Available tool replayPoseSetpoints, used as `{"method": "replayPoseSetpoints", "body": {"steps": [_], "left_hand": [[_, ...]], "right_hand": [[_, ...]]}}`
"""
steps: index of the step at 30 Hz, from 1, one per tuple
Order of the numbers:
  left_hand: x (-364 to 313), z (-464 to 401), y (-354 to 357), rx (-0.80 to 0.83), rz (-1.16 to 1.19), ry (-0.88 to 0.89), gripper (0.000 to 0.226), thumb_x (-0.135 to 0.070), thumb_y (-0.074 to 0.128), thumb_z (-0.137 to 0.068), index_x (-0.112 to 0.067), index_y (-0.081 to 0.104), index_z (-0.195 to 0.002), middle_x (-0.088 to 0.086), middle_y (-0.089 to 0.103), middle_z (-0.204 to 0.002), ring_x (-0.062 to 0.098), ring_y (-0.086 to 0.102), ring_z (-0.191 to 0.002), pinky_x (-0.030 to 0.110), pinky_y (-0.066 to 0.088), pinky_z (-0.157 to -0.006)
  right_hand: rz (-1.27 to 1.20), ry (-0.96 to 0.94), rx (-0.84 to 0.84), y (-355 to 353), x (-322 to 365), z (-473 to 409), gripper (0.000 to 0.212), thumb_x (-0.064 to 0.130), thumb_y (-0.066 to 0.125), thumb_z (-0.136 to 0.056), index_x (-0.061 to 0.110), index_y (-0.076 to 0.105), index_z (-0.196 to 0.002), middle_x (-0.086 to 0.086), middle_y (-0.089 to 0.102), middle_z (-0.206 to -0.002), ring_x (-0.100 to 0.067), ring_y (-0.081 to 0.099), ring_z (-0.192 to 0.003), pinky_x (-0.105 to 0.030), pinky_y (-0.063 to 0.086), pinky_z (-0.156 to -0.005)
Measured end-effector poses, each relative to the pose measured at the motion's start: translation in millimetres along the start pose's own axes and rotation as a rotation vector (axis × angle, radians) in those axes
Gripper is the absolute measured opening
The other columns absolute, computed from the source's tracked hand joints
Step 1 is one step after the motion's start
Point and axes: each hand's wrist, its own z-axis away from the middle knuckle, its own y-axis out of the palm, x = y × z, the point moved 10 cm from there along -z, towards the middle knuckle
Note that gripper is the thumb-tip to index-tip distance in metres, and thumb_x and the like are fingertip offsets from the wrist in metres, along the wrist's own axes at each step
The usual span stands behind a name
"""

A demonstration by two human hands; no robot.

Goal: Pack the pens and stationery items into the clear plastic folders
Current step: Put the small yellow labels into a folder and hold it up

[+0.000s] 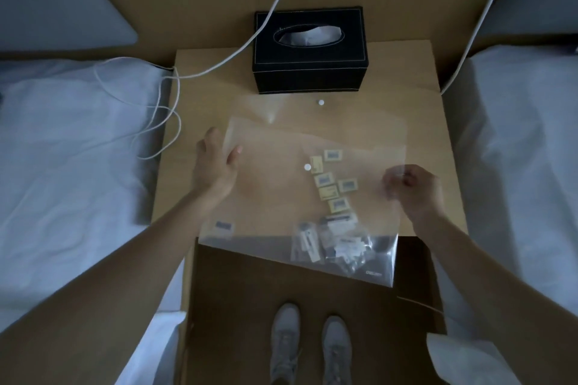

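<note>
Folder: a clear plastic snap-button folder [281, 184] lies on the light wooden bedside table [416, 122], its near right corner jutting past the table's front edge over the floor.
Flap: the folder's flap is turned back toward the tissue box, with one white snap stud [321, 102] just before the box and the other stud [307, 167] near the folder's middle.
Contents: small yellow-and-blue labelled packets [333, 184] are scattered in the right half of the folder; a heap of small clear-wrapped stationery pieces [334, 242] sits at its near edge, over the table's lip.
Left hand: the left hand [215, 166] pinches the folder's left edge, thumb on top and fingers curled beneath.
Right hand: the right hand [413, 189] lies at the folder's right edge, fingers curled and seen through the plastic; whether they grip the sheet or some small thing I cannot tell.
Back edge: a black stitched tissue box [309, 53] stands at the rear of the table, just beyond the flap.
Left side: a white cable [162, 116] loops over the table's left edge onto the white bedding [62, 150].
Open room: bare wood shows along the right of the folder and the left rear corner.
Floor: two pale shoes [309, 350] stand below the table's front edge.
</note>
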Motion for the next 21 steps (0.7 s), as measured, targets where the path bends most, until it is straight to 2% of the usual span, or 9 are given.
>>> {"method": "replayPoseSetpoints", "body": {"steps": [4,9,12,14,15,16,17,18,21], "left_hand": [[0,-18,11,0.011,-0.080,0.067,0.049,-0.022,0.045,-0.100,-0.002,0.031,-0.142,0.021,0.039,-0.140,0.037,0.040,-0.125,0.034,0.031,-0.098],[23,-32,18,-0.028,-0.009,-0.038,0.040,-0.016,0.049,-0.097,0.003,0.044,-0.132,0.026,0.051,-0.126,0.039,0.049,-0.116,0.034,0.036,-0.093],[43,-34,23,-0.017,0.075,-0.152,0.034,-0.018,0.053,-0.096,0.006,0.056,-0.119,0.026,0.059,-0.119,0.037,0.054,-0.113,0.035,0.038,-0.088],[53,-35,25,-0.008,0.220,-0.198,0.031,-0.018,0.055,-0.096,0.007,0.061,-0.112,0.027,0.063,-0.109,0.037,0.059,-0.106,0.036,0.044,-0.085],[57,-35,26,-0.005,0.330,-0.216,0.027,-0.016,0.056,-0.095,0.006,0.061,-0.109,0.024,0.065,-0.098,0.033,0.064,-0.098,0.035,0.047,-0.081],[59,-33,27,0.005,0.459,-0.246,0.020,-0.013,0.055,-0.095,0.003,0.062,-0.105,0.015,0.067,-0.085,0.023,0.069,-0.084,0.032,0.050,-0.073],[61,-31,28,0.012,0.577,-0.267,0.010,-0.009,0.054,-0.095,-0.002,0.061,-0.096,0.003,0.067,-0.070,0.008,0.068,-0.066,0.027,0.050,-0.064],[61,-28,28,0.015,0.656,-0.280,0.010,-0.006,0.053,-0.095,-0.008,0.057,-0.086,-0.006,0.065,-0.057,-0.002,0.062,-0.053,0.021,0.048,-0.059],[54,-10,17,0.005,0.784,-0.258,0.021,-0.001,0.053,-0.094,-0.016,0.053,-0.079,-0.015,0.064,-0.051,-0.005,0.061,-0.051,0.015,0.049,-0.060]], "right_hand": [[-0.017,-0.026,-0.057,2,1,-1,0.017,0.003,0.062,-0.085,0.018,0.066,-0.076,0.002,0.065,-0.068,-0.013,0.059,-0.061,-0.030,0.047,-0.063],[-0.066,-0.011,-0.110,0,-2,1,0.026,0.001,0.062,-0.084,0.023,0.064,-0.071,0.011,0.064,-0.054,0.001,0.057,-0.049,-0.024,0.047,-0.053],[-0.158,0.064,-0.120,3,-5,5,0.024,0.000,0.059,-0.086,0.021,0.064,-0.074,0.005,0.065,-0.059,-0.002,0.058,-0.047,-0.020,0.049,-0.049],[-0.170,0.092,-0.141,3,-3,9,0.022,0.003,0.059,-0.086,0.020,0.064,-0.075,-0.006,0.067,-0.070,-0.012,0.062,-0.055,-0.026,0.052,-0.057],[-0.180,0.096,-0.146,2,-1,12,0.020,0.003,0.059,-0.086,0.019,0.064,-0.075,-0.008,0.066,-0.072,-0.015,0.062,-0.057,-0.029,0.052,-0.058],[-0.221,0.094,-0.131,3,2,15,0.019,0.002,0.058,-0.088,0.015,0.064,-0.076,-0.009,0.066,-0.073,-0.015,0.062,-0.056,-0.028,0.053,-0.057],[-0.272,0.087,-0.101,5,6,18,0.016,0.001,0.057,-0.090,0.012,0.062,-0.079,-0.009,0.066,-0.073,-0.013,0.063,-0.054,-0.026,0.053,-0.054],[-0.300,0.073,-0.075,5,12,23,0.014,0.002,0.056,-0.091,0.010,0.061,-0.080,-0.008,0.066,-0.072,-0.011,0.064,-0.053,-0.024,0.053,-0.053],[-0.311,0.016,-0.044,1,31,42,0.015,0.008,0.057,-0.093,0.013,0.062,-0.080,-0.003,0.069,-0.071,-0.012,0.067,-0.059,-0.023,0.054,-0.055]]}}
